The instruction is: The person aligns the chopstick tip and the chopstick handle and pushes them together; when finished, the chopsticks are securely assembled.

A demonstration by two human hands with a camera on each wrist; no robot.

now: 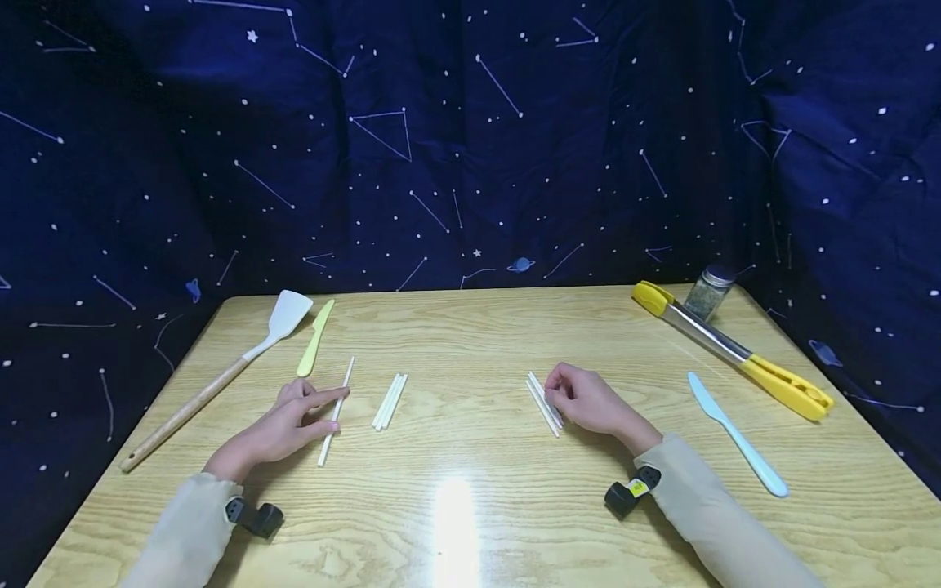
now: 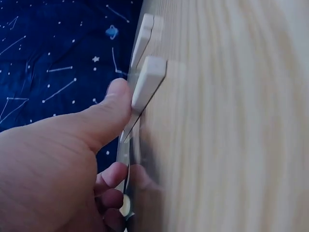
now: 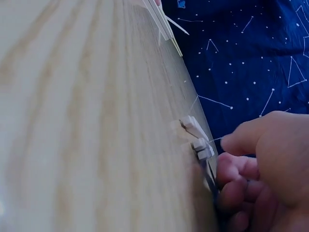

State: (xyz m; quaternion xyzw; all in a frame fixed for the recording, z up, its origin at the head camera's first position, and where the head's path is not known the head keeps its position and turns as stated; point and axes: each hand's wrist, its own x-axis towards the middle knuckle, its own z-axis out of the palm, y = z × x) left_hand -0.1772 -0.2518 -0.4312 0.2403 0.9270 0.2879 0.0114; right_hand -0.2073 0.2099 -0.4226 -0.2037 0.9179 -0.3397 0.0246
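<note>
My left hand (image 1: 283, 429) lies low on the pale wood-grain counter (image 1: 470, 523), thumb and curled fingers (image 2: 113, 176) pinching a single white stick (image 1: 336, 410) left of the frame's centre; its long axis runs from lower left up toward the backdrop, leaning slightly right. My right hand (image 1: 588, 402) rests right of centre, fingers (image 3: 234, 171) curled down onto a small bundle of white sticks (image 1: 545, 403), gripping it; the bundle slants from upper left to lower right. Between the hands, a second bundle (image 1: 390, 401) lies untouched. Farther out sit a yellow-green knife (image 1: 315, 338) and a wooden-handled spatula (image 1: 220, 377) at left, a pale blue knife (image 1: 735, 433), yellow tongs (image 1: 735, 349) and a spice jar (image 1: 707, 292) at right. A dark blue star-patterned cloth (image 1: 470, 139) hangs behind the counter.
</note>
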